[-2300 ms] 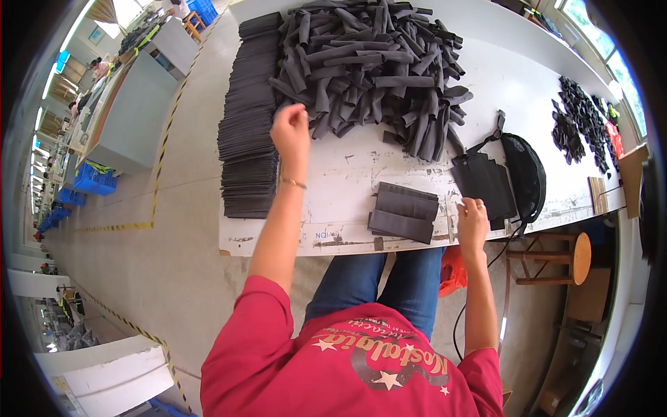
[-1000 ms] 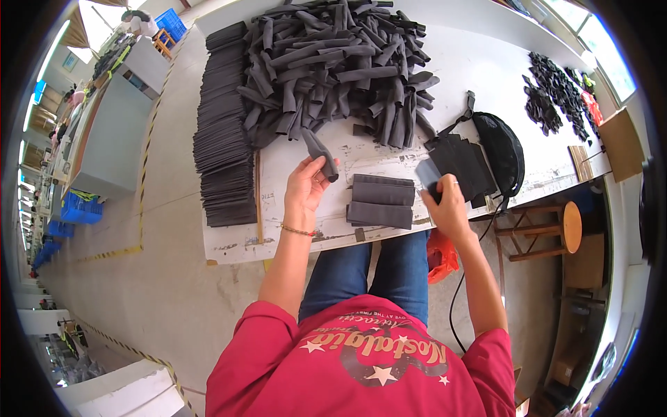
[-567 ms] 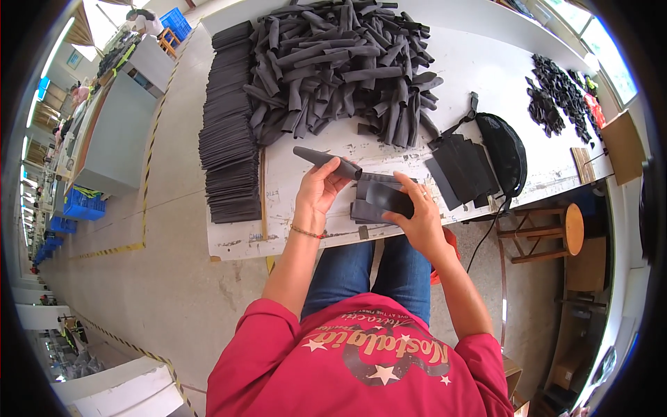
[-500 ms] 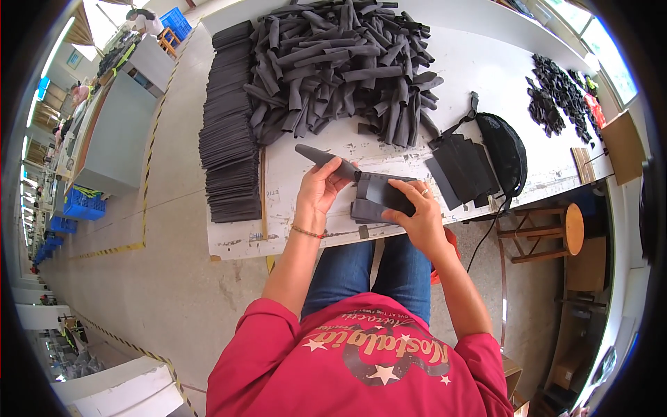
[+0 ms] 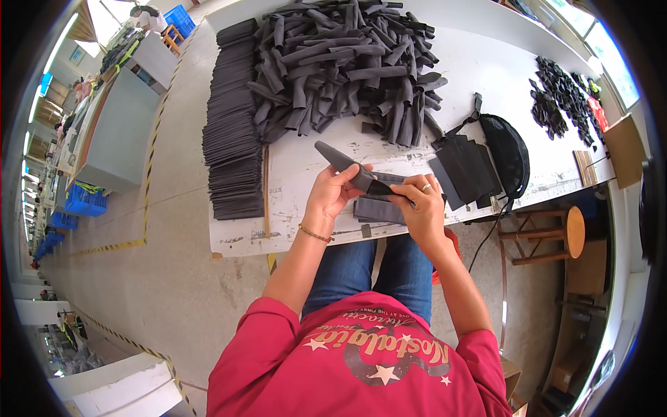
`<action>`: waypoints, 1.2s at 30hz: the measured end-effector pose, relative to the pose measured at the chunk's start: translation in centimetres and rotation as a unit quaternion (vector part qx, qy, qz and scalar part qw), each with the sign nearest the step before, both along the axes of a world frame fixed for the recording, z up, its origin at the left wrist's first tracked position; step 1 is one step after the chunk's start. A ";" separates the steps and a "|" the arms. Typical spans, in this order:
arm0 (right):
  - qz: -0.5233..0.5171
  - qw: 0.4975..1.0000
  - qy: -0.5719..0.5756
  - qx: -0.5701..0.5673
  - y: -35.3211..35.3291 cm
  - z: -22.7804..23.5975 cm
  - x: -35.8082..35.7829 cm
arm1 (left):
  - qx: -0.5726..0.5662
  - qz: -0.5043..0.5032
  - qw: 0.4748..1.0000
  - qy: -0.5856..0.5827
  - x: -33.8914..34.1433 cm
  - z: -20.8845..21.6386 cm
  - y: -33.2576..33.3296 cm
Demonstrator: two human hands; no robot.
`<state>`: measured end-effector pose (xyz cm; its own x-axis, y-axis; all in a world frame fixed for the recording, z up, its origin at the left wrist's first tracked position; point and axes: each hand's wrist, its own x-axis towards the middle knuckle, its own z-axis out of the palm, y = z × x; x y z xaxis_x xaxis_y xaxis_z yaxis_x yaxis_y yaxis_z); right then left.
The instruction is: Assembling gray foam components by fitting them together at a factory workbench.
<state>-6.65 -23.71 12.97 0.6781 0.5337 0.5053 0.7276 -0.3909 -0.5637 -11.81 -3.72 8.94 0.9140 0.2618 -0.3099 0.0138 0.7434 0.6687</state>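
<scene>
Dk sheet (image 5: 379, 187) moved to gry tube (image 5: 335, 157), pinched btwn R fingers (image 5: 417, 183), L fingers (image 5: 344, 174) closed on tube.

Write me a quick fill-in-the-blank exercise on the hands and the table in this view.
1. The left hand, gripping a grey fabric tube, has a ____ around its wrist.
2. The right hand, at the tube's nearer end, wears a ____ on one finger.
3. The neat dark stack stands to the ____ of the loose heap.
4. The table has a mostly ____ top.

Missing words: bracelet; ring; left; white.
</scene>
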 end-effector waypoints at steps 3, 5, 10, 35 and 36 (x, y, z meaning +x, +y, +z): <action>-0.018 0.997 -0.065 -0.026 -0.1 0.0 0.1 | -0.017 -0.010 1.000 -0.013 -0.1 -0.2 0.0; -0.022 0.996 -0.080 -0.029 0.0 0.1 -0.1 | -0.025 -0.008 0.999 -0.020 -0.2 -0.2 -0.3; -0.030 0.994 -0.095 -0.033 0.0 0.1 -0.4 | -0.023 0.034 0.998 -0.037 -0.2 0.3 -1.4; -0.063 0.974 -0.216 -0.027 0.3 1.1 -0.1 | 0.009 0.068 0.992 -0.107 -0.9 2.6 -4.0; -0.072 0.972 -0.221 -0.019 0.6 0.9 -0.3 | 0.030 0.074 0.991 -0.108 -0.9 2.8 -4.5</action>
